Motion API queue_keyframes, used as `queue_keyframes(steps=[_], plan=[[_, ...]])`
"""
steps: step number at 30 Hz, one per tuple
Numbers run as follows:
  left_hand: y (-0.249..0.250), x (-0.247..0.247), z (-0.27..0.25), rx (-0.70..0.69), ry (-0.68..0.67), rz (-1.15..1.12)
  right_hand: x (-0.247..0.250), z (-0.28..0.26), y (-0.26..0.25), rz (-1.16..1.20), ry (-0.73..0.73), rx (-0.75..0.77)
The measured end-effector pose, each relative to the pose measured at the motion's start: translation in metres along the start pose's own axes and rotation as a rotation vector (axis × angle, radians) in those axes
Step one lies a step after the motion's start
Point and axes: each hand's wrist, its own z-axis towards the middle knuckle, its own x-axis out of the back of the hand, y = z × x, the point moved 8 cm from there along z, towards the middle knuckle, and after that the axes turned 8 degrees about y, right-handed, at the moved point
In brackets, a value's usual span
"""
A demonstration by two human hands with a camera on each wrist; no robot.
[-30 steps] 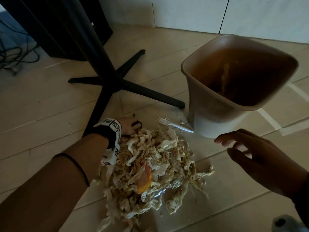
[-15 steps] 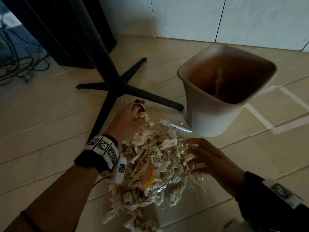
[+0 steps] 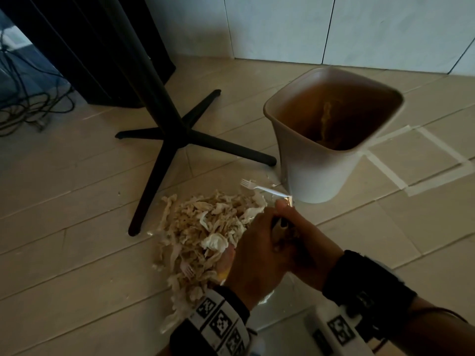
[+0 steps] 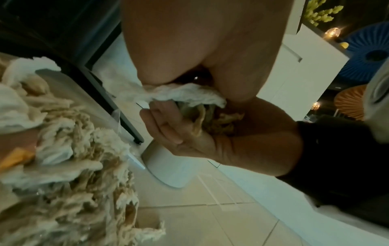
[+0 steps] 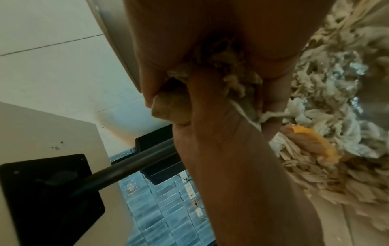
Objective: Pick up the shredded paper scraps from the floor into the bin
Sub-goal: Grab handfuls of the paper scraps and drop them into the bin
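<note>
A pile of beige shredded paper scraps (image 3: 200, 227) lies on the tiled floor, left of the beige bin (image 3: 321, 176). A strip of paper shows inside the bin. My left hand (image 3: 253, 253) and right hand (image 3: 305, 242) are pressed together at the pile's right edge, fingers curled round a bunch of scraps. In the left wrist view the bunch of scraps (image 4: 189, 96) sits between my left palm and the right hand's fingers (image 4: 168, 126). The right wrist view shows the scraps (image 5: 238, 69) squeezed between both hands.
A white plastic fork (image 3: 262, 188) lies between the pile and the bin. A small pink fork (image 3: 186, 269) and an orange scrap (image 5: 315, 149) sit in the pile. A black cross-shaped table base (image 3: 177, 140) stands to the left, with cables (image 3: 25, 106) beyond it.
My left hand has swung from the pile's far side to its right edge. The right hand has closed in, and both now clasp a bunch of scraps.
</note>
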Motion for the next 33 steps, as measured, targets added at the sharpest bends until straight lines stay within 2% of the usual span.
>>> queue_keyframes(steps=[5,8,10,13,16,21,25,28,33], plan=[[0.002,-0.009,-0.008,0.081,0.020,-0.140,0.018,-0.001,-0.001,0.000,0.065,0.118],[0.008,-0.004,0.001,0.054,0.064,-0.039,0.020,-0.006,-0.008,-0.009,0.069,0.211],[0.011,0.002,0.008,0.020,0.038,0.037,0.022,-0.010,-0.014,-0.035,0.083,0.258],[0.021,0.003,0.008,0.052,-0.057,-0.138,0.021,-0.017,-0.025,-0.083,0.088,0.309],[0.036,0.006,0.003,-0.022,-0.012,-0.123,0.018,-0.025,-0.040,-0.113,0.115,0.374],[0.055,0.009,-0.004,-0.086,0.043,-0.158,0.006,-0.041,-0.078,-0.310,0.209,0.564],[0.070,0.019,-0.004,-0.169,0.053,-0.246,-0.010,-0.059,-0.110,-0.403,0.210,0.720],[0.066,0.029,-0.001,-0.128,0.059,-0.417,-0.013,-0.065,-0.142,-0.417,0.240,0.804],[0.044,0.040,0.000,-0.081,0.069,-0.394,-0.022,-0.063,-0.207,-0.449,0.311,0.948]])
